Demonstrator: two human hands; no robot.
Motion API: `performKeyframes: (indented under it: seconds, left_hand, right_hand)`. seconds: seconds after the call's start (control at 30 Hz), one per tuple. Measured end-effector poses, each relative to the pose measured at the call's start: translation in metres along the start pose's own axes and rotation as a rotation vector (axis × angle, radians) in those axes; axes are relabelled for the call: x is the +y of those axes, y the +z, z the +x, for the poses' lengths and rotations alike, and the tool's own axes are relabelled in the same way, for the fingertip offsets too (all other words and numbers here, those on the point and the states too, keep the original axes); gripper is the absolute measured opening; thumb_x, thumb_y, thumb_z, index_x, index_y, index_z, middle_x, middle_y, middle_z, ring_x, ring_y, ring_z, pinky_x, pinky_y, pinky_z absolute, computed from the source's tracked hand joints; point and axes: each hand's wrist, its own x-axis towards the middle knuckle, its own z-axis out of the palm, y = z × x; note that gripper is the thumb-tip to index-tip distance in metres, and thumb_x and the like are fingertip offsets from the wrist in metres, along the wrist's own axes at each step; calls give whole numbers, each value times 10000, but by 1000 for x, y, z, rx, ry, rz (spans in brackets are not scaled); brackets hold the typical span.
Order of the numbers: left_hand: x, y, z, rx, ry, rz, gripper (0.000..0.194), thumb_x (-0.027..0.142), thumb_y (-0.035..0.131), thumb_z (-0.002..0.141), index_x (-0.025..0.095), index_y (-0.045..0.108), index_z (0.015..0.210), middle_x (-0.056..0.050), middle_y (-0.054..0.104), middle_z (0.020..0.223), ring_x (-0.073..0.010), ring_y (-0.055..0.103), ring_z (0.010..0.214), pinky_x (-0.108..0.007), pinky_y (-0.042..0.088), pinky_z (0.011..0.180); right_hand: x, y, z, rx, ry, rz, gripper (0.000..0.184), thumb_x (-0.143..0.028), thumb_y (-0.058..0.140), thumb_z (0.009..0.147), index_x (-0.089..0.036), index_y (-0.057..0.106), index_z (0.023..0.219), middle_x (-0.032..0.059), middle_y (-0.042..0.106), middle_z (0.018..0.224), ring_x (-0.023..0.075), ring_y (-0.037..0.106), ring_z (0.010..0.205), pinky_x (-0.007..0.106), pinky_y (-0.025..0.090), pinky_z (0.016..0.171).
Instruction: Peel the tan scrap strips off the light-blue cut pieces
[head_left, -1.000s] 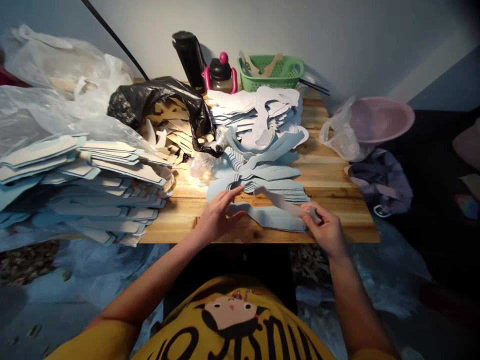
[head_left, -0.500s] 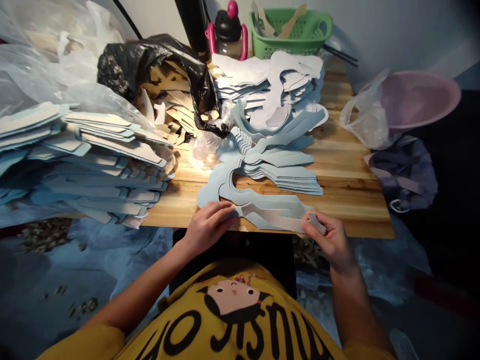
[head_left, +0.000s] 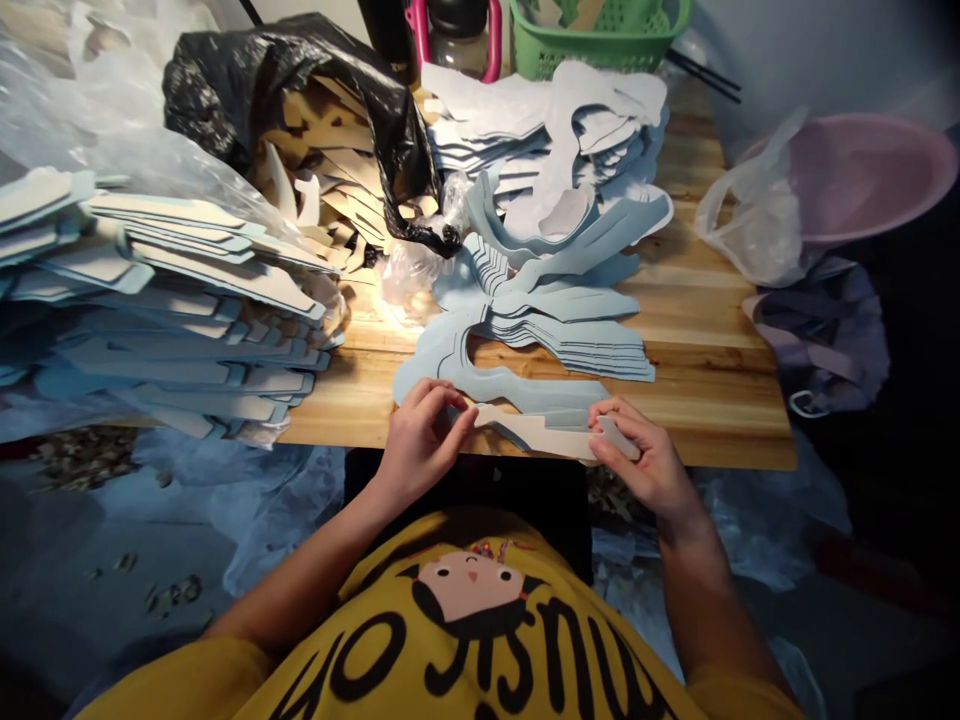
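Tabletop (head_left: 724,400) free beside right hand (head_left: 646,455); stacked pieces (head_left: 187,325) block left.

At the back I have a green basket (head_left: 592,52) beside a pink-handled bottle (head_left: 459,52). Off to the right I see a pink basin (head_left: 874,180), a clear plastic bag (head_left: 757,220) overlapping it, and purple fabric (head_left: 844,330) nearer.

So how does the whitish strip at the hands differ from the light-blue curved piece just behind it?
The strip is whitish and narrow; the curved piece is light blue and broader. The right hand grips the strip, with the left hand at its other end, while the curved piece lies on the table. Both look thin.
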Motion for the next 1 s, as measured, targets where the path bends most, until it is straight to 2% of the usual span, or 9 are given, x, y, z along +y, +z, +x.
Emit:
performKeyframes:
  seconds: [0.17,0.47,0.73,1.0]
  left_hand:
    - [-2,0,-1,-13,-29,39,142,287,589,923,185,620,829,-61,584,957,-186,600,931,-310,497,833]
    - [-6,7,-1,-2,-28,190,142,287,590,910,193,601,805,-66,558,959,-204,588,932,-341,500,839]
    - [-7,10,0,-24,-22,246,166,304,599,903,184,609,789,-77,565,978,-220,578,926,-364,485,837]
    - [-7,11,0,-24,-14,272,146,283,589,904,189,591,793,-64,569,970,-204,574,904,-340,476,828]
  right_hand:
    - [0,2,1,-14,-13,-45,145,-323,584,927,-202,597,847,69,569,991,211,568,917,314,446,826]
    - [-1,9,4,11,-20,-262,116,-257,591,909,-200,582,809,52,576,946,196,584,869,302,451,773]
    - [-4,11,5,18,18,-326,106,-250,573,907,-200,590,814,51,592,900,189,585,814,306,458,747]
    - [-5,13,7,2,30,-379,118,-244,566,901,-196,561,793,44,597,892,178,588,808,294,430,744]
